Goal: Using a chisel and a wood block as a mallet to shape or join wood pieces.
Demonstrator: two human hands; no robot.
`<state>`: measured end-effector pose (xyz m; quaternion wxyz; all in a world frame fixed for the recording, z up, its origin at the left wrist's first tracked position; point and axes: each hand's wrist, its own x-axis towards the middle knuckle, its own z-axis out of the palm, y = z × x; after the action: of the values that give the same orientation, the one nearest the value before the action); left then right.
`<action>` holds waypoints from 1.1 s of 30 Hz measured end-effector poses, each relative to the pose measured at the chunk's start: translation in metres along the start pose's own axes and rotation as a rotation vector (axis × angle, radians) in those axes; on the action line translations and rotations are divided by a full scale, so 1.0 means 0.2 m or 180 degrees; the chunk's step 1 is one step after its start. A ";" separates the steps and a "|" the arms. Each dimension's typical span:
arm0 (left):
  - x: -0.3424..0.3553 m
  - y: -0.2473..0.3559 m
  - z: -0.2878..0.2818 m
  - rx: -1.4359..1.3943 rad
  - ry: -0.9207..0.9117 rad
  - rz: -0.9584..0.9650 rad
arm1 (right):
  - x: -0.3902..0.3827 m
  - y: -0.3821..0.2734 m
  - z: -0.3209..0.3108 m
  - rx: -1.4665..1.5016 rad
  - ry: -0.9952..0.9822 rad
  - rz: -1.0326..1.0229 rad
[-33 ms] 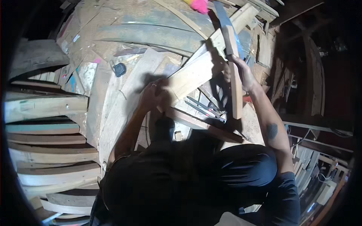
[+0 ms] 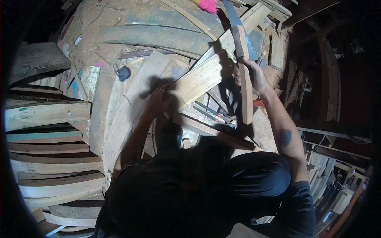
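While the right hand (image 2: 256, 78) wraps its fingers around a long wooden strip (image 2: 246, 97) running near to far, the left hand (image 2: 158, 102) is at the near left end of a pale board (image 2: 200, 82), left of the strip; whether its shadowed fingers pinch it, I cannot tell.

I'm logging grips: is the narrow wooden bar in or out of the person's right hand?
In: the right hand grips the narrow wooden bar, with fingers showing past its left edge and the palm at its right.

Stacked timber (image 2: 55, 163) and scattered sawdust (image 2: 95, 20) show a woodworking workshop.
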<state>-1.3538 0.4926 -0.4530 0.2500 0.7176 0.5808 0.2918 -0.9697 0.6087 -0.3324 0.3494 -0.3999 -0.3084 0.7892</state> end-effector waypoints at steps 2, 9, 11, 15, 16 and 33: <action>0.02 0.03 0.05 -0.0078 -0.0196 -0.0541 | -0.01 -0.02 -0.03 0.0033 -0.0059 0.0026; 0.08 -0.05 0.07 0.0309 -0.0209 -0.0852 | -0.02 -0.03 -0.06 0.0077 -0.0108 0.0267; 0.02 -0.13 0.15 0.0314 -0.0294 -0.0906 | -0.07 0.01 -0.05 -0.0430 -0.0031 0.0097; 0.06 -0.01 0.10 0.0077 -0.0215 0.0463 | -0.15 0.04 -0.01 -0.0993 0.0574 -0.0172; 0.11 0.00 0.10 0.0040 -0.0241 0.0533 | -0.18 0.02 0.04 -0.1129 0.0681 -0.0157; 0.25 0.14 0.13 0.0287 -0.0426 -0.0083 | -0.21 0.13 -0.06 -0.5277 0.1298 -0.1409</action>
<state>-1.3088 0.5347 -0.4458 0.2594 0.7384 0.5847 0.2134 -0.9498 0.5635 -0.3402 0.1400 -0.5888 -0.7838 0.1389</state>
